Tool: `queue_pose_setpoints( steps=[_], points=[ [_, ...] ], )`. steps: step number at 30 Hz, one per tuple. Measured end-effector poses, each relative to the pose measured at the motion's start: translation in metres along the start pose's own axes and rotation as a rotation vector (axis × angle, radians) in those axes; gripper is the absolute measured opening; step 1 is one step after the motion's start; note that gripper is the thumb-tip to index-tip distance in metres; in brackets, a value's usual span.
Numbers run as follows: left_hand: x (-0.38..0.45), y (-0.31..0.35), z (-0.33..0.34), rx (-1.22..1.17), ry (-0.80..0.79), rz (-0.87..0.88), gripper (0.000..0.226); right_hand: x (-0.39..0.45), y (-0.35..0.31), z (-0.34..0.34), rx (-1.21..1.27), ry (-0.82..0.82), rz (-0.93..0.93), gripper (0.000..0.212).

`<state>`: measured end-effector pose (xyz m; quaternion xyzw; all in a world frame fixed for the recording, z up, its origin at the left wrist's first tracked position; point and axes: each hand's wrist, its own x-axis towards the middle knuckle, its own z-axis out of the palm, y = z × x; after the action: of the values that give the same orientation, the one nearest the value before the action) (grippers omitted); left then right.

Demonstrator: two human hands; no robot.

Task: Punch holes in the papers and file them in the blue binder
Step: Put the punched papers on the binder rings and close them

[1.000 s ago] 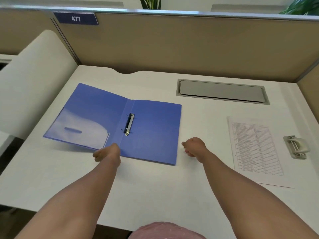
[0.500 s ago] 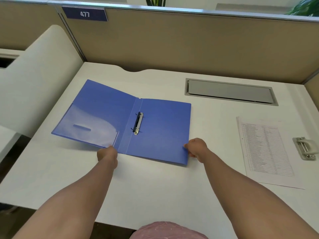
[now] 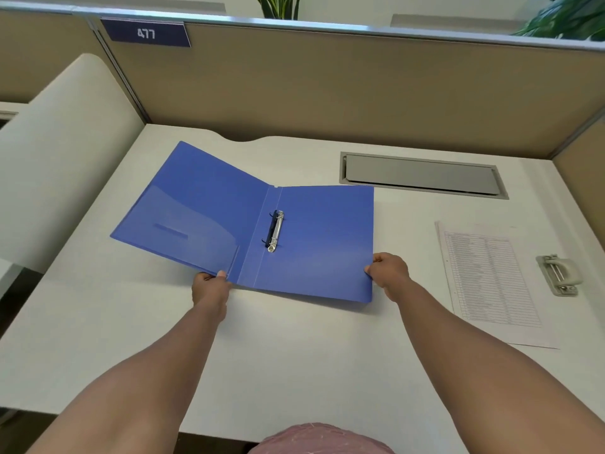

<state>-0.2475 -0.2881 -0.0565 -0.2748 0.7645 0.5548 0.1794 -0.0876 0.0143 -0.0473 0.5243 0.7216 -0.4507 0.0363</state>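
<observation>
The blue binder (image 3: 320, 237) lies open on the white desk, its metal ring clip (image 3: 275, 231) showing along the spine. My left hand (image 3: 209, 288) pinches its near edge beside the spine, at the clear inner pocket. My right hand (image 3: 389, 273) grips the near right corner of the right cover. A printed sheet of paper (image 3: 487, 276) lies flat to the right. A grey hole punch (image 3: 558, 273) sits just beyond the paper, near the desk's right edge.
A grey cable hatch (image 3: 422, 173) is set into the desk (image 3: 294, 355) behind the binder. Tan partition walls (image 3: 327, 86) close the back and right sides. A cream curved panel (image 3: 59, 152) stands at the left. The desk's front edge is close to my body.
Both hands have closed on the binder's near edge; the right hand reached its corner from just beside it. The binder has shifted slightly right, toward the paper.
</observation>
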Motion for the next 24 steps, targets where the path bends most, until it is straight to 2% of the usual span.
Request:
queue_pose_setpoints(
  steps=[10, 14, 18, 24],
  points=[
    [-0.043, -0.017, 0.060, -0.001, -0.122, -0.020, 0.013, 0.014, 0.054, -0.070, -0.015, 0.085, 0.052, 0.015],
    [-0.063, -0.027, 0.071, -0.006, -0.148, -0.046, 0.013, 0.018, 0.076, -0.087, -0.043, 0.106, 0.083, 0.003],
    [-0.074, -0.038, 0.076, -0.013, -0.171, -0.069, 0.014, 0.015, 0.086, -0.100, -0.103, 0.077, 0.079, 0.013],
    [-0.094, -0.051, 0.078, -0.060, -0.188, -0.109, 0.015, 0.014, 0.099, -0.112, -0.164, 0.037, 0.107, 0.013]
  ],
)
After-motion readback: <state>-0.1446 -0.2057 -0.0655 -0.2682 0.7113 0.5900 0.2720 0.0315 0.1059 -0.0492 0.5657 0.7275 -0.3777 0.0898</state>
